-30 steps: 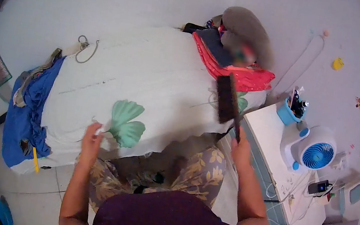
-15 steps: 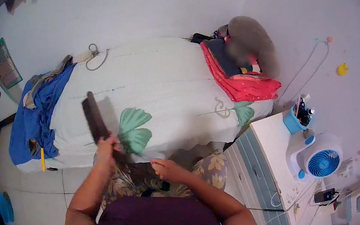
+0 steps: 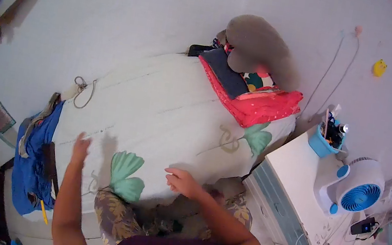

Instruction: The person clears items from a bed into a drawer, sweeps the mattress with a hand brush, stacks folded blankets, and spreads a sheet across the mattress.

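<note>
My left hand [image 3: 80, 150] is raised over the left part of the bed, holding nothing; its fingers look stretched out, though slightly blurred. A long dark strip-shaped thing [image 3: 50, 166] lies just left of that forearm, against a crumpled blue cloth [image 3: 33, 163] at the bed's end. I cannot tell exactly what kind of thing it is. In front of my body, my right hand [image 3: 183, 183] hovers by the bed's near edge with its index finger out and the others loosely bent, and nothing shows in it. Beneath both hands spreads a white bed sheet [image 3: 158, 101] with green leaf shapes.
Folded red bedding [image 3: 265, 108] and a grey plush cushion [image 3: 264, 46] sit at the bed's right end. A white drawer cabinet [image 3: 296, 169] stands to the right, bearing a blue basket [image 3: 323, 145] and a small fan [image 3: 360, 194]. Something yellow [image 3: 43, 211] sticks out under the blue cloth.
My left hand has let go of the dark strip and moved left and up. The strip has gone from between my hands to the blue cloth. My right hand has come away from it.
</note>
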A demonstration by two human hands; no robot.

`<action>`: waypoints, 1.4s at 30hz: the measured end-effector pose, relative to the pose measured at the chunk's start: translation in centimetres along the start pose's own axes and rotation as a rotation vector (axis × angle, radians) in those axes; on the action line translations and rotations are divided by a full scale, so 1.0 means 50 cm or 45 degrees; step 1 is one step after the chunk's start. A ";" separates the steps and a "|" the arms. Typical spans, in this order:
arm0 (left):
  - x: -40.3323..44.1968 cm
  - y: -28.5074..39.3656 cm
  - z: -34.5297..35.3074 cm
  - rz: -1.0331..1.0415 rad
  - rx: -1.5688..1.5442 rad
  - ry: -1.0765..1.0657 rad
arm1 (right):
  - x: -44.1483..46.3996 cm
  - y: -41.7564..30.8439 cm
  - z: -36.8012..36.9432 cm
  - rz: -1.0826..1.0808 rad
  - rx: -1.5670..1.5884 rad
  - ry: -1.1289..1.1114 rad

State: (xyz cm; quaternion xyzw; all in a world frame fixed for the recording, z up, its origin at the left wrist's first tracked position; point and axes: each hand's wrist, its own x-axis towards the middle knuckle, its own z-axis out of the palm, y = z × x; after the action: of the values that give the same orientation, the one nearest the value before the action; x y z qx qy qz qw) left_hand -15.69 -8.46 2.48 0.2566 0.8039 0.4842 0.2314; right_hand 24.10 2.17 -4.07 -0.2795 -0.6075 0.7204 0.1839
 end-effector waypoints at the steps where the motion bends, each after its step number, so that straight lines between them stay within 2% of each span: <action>1: 0.012 0.044 0.080 -0.015 -0.131 -0.277 | 0.014 0.010 -0.006 0.015 0.130 0.058; 2: 0.000 0.104 0.169 0.035 -0.205 -0.465 | 0.018 0.019 -0.015 0.036 0.132 0.049; 4: -0.007 0.209 0.356 -0.025 -0.302 -0.695 | 0.026 0.026 -0.041 0.070 0.124 0.035; 7: -0.059 0.361 0.593 -0.142 -0.552 -1.101 | 0.036 0.011 -0.060 -0.077 -0.216 0.051; 10: -0.087 0.473 0.780 -0.178 -0.719 -1.315 | 0.081 0.078 -0.072 -0.738 -0.464 0.365; 11: -0.092 0.507 0.826 -0.160 -0.776 -1.360 | 0.076 0.065 -0.086 -0.516 -0.385 0.240; 13: -0.098 0.561 0.916 -0.218 -0.823 -1.241 | 0.053 0.001 -0.108 -0.075 -0.213 -0.011; 14: -0.097 0.581 0.950 -0.241 -0.848 -1.179 | 0.048 -0.016 -0.119 -0.104 -0.283 -0.013; 17: -0.096 0.617 1.010 -0.009 -0.697 -0.870 | 0.044 -0.041 -0.139 -0.167 -0.399 -0.019; 20: -0.089 0.677 1.035 -0.081 -0.648 -0.808 | 0.043 -0.043 -0.157 -0.155 -0.331 -0.006; 21: -0.091 0.702 1.042 -0.234 -0.622 -0.763 | 0.042 -0.044 -0.162 -0.145 -0.302 -0.004; 24: -0.084 0.716 1.068 -0.403 -0.799 -1.027 | 0.044 -0.041 -0.174 -0.157 -0.304 -0.019; 25: -0.042 0.702 1.106 -0.338 -0.850 -0.898 | 0.047 -0.040 -0.180 -0.175 -0.326 -0.022; 27: 0.056 0.651 1.180 -0.268 -0.934 -0.720 | 0.095 0.056 -0.159 -0.496 -0.401 0.040; 28: 0.062 0.648 1.181 -0.264 -0.969 -0.668 | 0.095 0.055 -0.164 -0.541 -0.378 0.067; 29: 0.071 0.640 1.176 -0.330 -0.993 -0.690 | 0.096 0.054 -0.170 -0.586 -0.356 0.093; 31: 0.054 0.640 1.162 -0.367 -1.026 -0.873 | 0.075 0.026 -0.184 -0.446 -0.181 0.135; 34: 0.107 0.642 1.187 -0.535 -0.841 -1.156 | 0.045 -0.035 -0.205 -0.225 -0.253 0.075; 35: 0.114 0.646 1.203 -0.566 -0.721 -1.023 | 0.059 -0.002 -0.196 -0.352 -0.351 0.063; 36: 0.120 0.643 1.211 -0.456 -0.681 -0.959 | 0.083 0.056 -0.185 -0.483 -0.449 0.053; 38: 0.106 0.661 1.210 -0.241 -0.593 -0.833 | 0.091 0.060 -0.183 -0.469 -0.450 0.049; 39: 0.042 0.686 1.165 -0.059 -0.587 -0.676 | 0.072 0.011 -0.197 -0.320 -0.353 0.054; 40: 0.063 0.683 1.159 -0.025 -0.654 -0.709 | 0.062 -0.014 -0.203 -0.169 -0.253 0.059; 42: 0.137 0.669 1.131 0.037 -0.791 -0.774 | 0.057 -0.008 -0.194 -0.265 -0.148 0.179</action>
State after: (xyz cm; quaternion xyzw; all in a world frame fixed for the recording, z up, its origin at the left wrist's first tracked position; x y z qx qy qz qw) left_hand 20.48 46.59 7.63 0.3169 0.5117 0.6086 0.5171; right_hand 27.96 11.46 -5.22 -0.2752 -0.6595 0.6396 0.2833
